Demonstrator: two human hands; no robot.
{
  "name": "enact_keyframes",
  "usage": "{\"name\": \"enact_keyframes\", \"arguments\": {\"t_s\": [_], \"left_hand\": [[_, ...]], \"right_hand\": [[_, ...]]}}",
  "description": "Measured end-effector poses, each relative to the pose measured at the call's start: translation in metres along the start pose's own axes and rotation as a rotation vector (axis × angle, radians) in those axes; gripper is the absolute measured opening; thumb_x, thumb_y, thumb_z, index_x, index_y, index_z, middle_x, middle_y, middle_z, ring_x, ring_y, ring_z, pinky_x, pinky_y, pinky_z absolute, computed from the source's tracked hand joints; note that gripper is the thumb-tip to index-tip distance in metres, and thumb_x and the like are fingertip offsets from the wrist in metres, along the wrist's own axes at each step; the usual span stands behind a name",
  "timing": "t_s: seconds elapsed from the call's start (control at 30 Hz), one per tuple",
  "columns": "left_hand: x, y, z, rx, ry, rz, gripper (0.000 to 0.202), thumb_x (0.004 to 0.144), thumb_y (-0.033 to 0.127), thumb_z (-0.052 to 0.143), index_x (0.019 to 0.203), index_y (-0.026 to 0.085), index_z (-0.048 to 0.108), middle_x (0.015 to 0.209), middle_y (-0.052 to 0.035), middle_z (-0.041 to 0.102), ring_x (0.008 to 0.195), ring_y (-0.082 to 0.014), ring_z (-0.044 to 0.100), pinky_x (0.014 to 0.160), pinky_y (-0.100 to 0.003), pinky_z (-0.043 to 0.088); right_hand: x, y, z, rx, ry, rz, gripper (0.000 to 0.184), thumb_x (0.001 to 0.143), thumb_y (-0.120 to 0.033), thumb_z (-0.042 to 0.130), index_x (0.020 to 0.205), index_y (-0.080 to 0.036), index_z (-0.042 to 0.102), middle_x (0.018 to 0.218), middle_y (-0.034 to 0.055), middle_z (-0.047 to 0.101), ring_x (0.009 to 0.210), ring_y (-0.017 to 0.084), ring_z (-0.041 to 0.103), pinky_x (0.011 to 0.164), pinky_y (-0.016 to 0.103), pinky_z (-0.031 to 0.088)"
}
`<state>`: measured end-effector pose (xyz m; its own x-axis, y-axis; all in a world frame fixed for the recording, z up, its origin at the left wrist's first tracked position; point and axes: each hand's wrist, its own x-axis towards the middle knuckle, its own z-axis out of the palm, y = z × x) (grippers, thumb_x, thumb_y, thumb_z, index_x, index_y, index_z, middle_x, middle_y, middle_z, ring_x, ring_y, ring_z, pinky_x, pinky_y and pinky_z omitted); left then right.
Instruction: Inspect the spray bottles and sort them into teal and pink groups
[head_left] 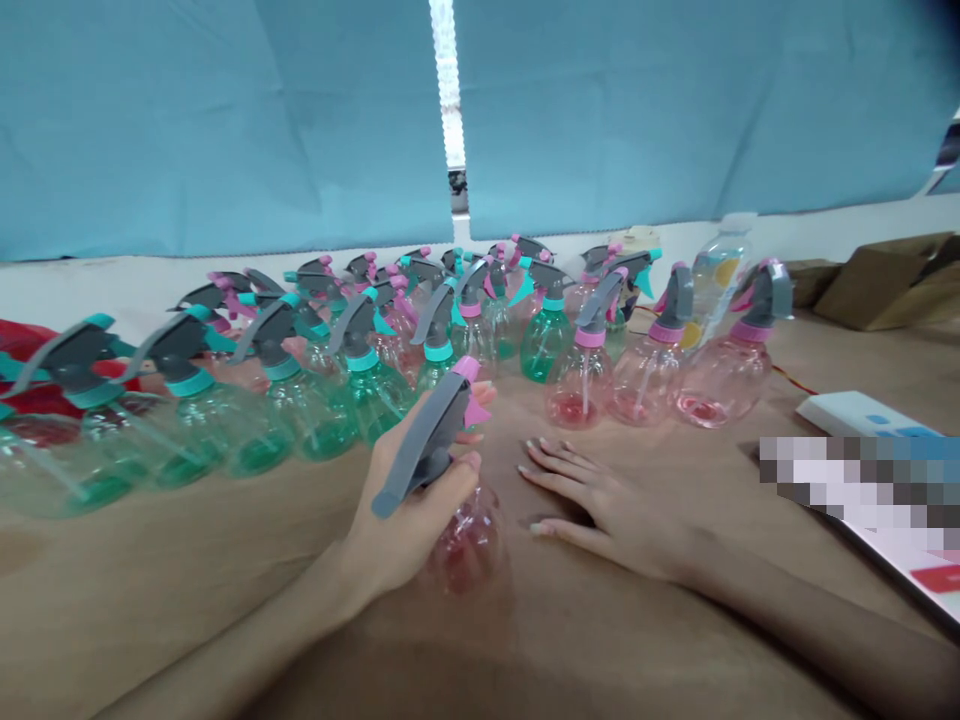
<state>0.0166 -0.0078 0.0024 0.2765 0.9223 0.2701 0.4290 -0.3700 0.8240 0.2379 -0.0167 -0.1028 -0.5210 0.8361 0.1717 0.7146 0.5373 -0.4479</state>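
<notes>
My left hand (pixel 409 510) is wrapped round the neck of a pink spray bottle (pixel 469 545) with a grey and pink trigger head. The bottle stands upright on the brown tabletop (pixel 570 640), and my fingers behind its neck are partly hidden. To its right, my right hand (pixel 600 500) lies flat on the table, fingers spread, holding nothing. Just beyond that hand stand pink spray bottles, the nearest one (pixel 581 390) with a pink collar. On the left, a row of green spray bottles (pixel 259 435) with turquoise collars runs toward the middle.
More spray bottles crowd the back of the table. A clear plastic bottle (pixel 724 270) stands behind the pink ones. At the right are a brown cardboard box (pixel 892 280), a white and blue box (pixel 862 415) and a partly blurred flat item (pixel 892 530). Red material (pixel 30 350) lies far left.
</notes>
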Motion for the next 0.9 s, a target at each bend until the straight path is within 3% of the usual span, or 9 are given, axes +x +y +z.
{"name": "enact_keyframes", "arguments": {"t_s": [0.23, 0.5, 0.9], "left_hand": [[-0.0012, -0.0038, 0.0022, -0.07, -0.009, -0.003, 0.052, 0.073, 0.019, 0.053, 0.124, 0.03, 0.047, 0.123, -0.0009, 0.061, 0.09, -0.0194, 0.067, 0.083, -0.032, 0.054], [-0.0002, -0.0018, 0.001, 0.012, 0.001, 0.02, 0.043, 0.073, 0.023, 0.052, 0.115, 0.027, 0.057, 0.096, -0.0005, 0.07, 0.084, -0.0201, 0.068, 0.079, -0.031, 0.055], [-0.0003, -0.0033, 0.0008, -0.012, -0.024, 0.049, 0.039, 0.075, 0.021, 0.051, 0.113, 0.026, 0.055, 0.106, -0.0007, 0.066, 0.08, -0.017, 0.066, 0.078, -0.03, 0.054]], "right_hand": [[0.0006, 0.0, -0.0001, -0.036, -0.025, 0.007, 0.065, 0.088, -0.059, 0.041, 0.141, -0.023, 0.033, 0.15, 0.0038, 0.023, 0.138, 0.023, 0.019, 0.112, 0.046, 0.022], [0.0, 0.001, 0.0005, -0.037, -0.016, -0.001, 0.063, 0.088, -0.058, 0.042, 0.141, -0.024, 0.033, 0.15, 0.0034, 0.024, 0.138, 0.023, 0.02, 0.112, 0.047, 0.023], [-0.0001, 0.0001, 0.0001, -0.039, -0.013, -0.001, 0.064, 0.088, -0.058, 0.042, 0.141, -0.023, 0.033, 0.15, 0.0032, 0.025, 0.138, 0.023, 0.019, 0.112, 0.046, 0.022]]}}
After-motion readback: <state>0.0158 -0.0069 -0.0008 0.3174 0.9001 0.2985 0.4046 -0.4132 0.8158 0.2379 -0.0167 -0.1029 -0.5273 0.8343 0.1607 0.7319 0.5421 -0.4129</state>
